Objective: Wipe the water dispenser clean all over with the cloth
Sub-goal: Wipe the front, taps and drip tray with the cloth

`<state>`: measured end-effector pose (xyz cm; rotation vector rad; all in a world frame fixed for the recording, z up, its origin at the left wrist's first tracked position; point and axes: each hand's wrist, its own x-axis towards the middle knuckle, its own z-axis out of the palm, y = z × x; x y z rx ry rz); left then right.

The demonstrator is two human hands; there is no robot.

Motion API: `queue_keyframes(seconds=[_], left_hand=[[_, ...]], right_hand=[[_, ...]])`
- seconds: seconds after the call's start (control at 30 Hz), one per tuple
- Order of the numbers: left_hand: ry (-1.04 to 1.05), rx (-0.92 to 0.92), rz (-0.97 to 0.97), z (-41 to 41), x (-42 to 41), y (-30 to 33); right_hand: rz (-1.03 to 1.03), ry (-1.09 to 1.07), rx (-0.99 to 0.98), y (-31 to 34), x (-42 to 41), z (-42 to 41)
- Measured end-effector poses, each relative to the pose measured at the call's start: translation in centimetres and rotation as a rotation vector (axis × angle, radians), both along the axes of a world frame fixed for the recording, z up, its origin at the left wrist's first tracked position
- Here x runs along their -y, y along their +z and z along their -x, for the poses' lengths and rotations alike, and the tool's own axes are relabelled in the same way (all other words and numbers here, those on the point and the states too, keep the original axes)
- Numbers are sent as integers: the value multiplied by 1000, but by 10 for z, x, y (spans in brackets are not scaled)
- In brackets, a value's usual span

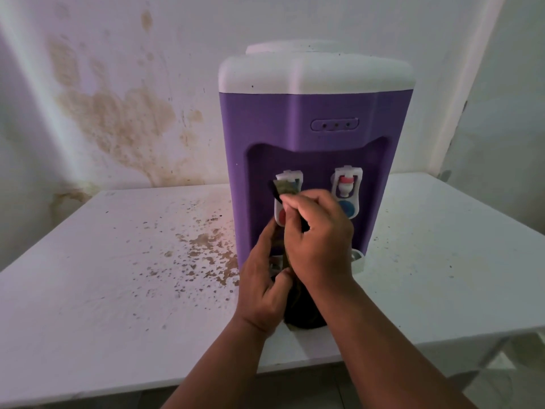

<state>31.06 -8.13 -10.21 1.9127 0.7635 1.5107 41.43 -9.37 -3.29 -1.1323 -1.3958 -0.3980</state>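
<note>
Mid-task at frame centre: right hand (318,231) pinching cloth (287,187) against red-tap (285,199); left hand (262,284) gripping cloth's tail; water dispenser (309,113) elsewhere apparently unwiped.

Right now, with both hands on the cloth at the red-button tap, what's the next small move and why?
Probably draw the cloth sideways across the left tap. The right hand pinches the cloth's upper end against that tap, and the left hand holds the cloth lower down, so it looks stretched for rubbing. The right tap and the water dispenser body are not under the cloth yet.
</note>
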Motion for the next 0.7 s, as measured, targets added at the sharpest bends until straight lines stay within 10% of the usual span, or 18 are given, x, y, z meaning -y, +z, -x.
queue_keyframes(seconds=[0.33,0.7], left_hand=[[19,-13,3,-1,-5,-4],[0,-7,-2,-2,-2,-2]], right_hand=[[92,50,240,-1,-1,-7],[-50,-55,-193,-1,-5,-7]])
